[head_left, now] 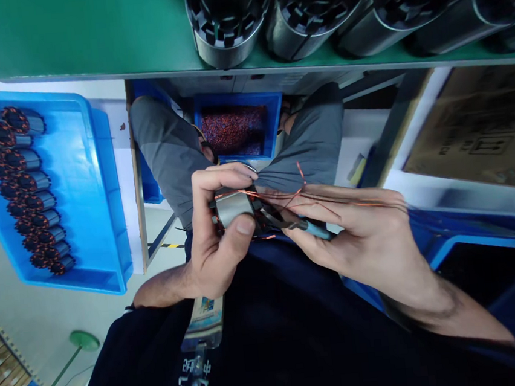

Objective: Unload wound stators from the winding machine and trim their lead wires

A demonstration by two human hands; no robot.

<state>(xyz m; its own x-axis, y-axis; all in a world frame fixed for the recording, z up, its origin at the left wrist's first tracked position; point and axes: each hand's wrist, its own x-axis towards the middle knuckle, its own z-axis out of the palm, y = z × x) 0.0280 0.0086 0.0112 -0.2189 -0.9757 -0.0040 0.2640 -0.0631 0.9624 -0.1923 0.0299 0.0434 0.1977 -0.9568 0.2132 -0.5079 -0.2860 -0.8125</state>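
Observation:
My left hand [216, 233] is closed around a motor stator [232, 209], a metal cylinder with dark end pieces and copper windings. Its thumb presses on the bare metal side. Long copper wires [280, 195] run from the stator to the right along my other hand. In my right hand [365, 231] is a pair of cutting pliers [310, 227] with blue-grey handles, its jaws against the stator's right end. Part of the handles is hidden by my fingers.
A blue tray [85, 173] at left holds several wound stators [33, 181]. Below, between my legs, a blue bin [273, 124] contains copper-coloured scraps. Several bare stator cores [230, 50] stand along the green bench edge [104, 71]. A cardboard box [474, 129] is at right.

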